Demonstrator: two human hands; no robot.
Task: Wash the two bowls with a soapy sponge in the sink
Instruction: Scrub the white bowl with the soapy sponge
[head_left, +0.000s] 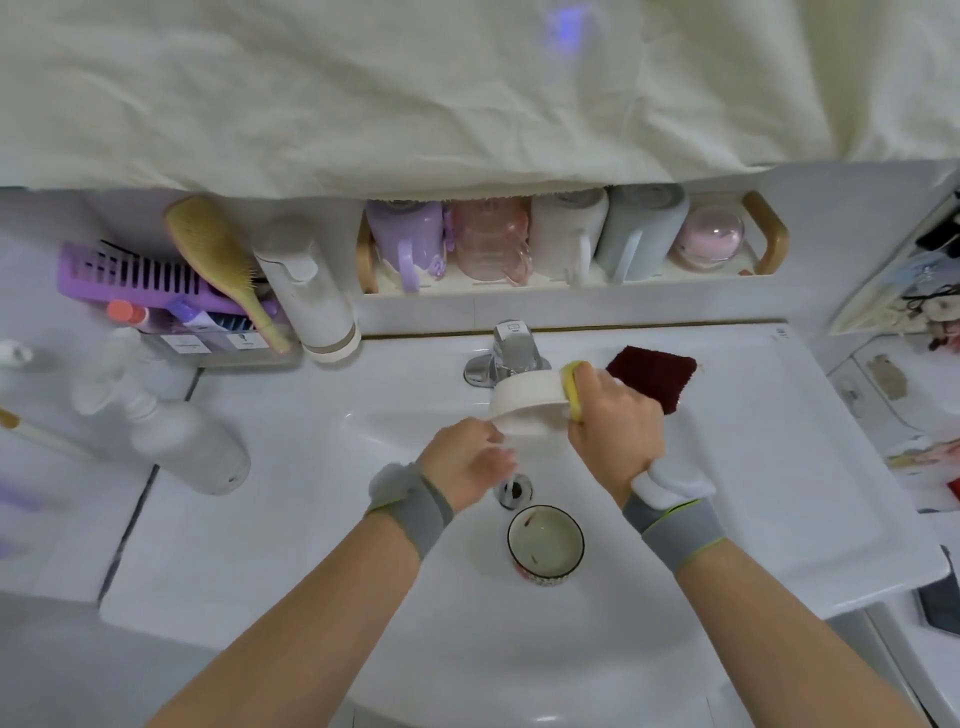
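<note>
Porcelain, white and glossy, forms the washbasin (753, 467) and its broad flat rim, set into a white tiled counter (62, 545) with dark grout lines. Over the bowl of the basin the left hand (467, 462) grasps the near edge of a white bowl (524, 405), tipped on its side just in front of the chrome faucet (511, 356). The right hand (615, 421) clenches a yellow sponge (571, 389) and presses it against the right side of that bowl. Both wrists wear grey bands, and foam sits on the right one. Below the hands, nearer the person, a second bowl (545, 545) with a dark patterned outside stands upright on the basin floor, just beside the drain (514, 488). Beyond the right hand a dark red scouring pad (652, 376) lies on the basin rim. Far left of the left hand a white spray bottle (171, 431) lies on the counter, with a purple basket (135, 280), a tan hairbrush (218, 260) and a white pump dispenser (306, 296) behind it. Along the back wall, a tray (769, 234) with wooden handles holds upturned cups, and a pale cloth (467, 88) hangs above.
</note>
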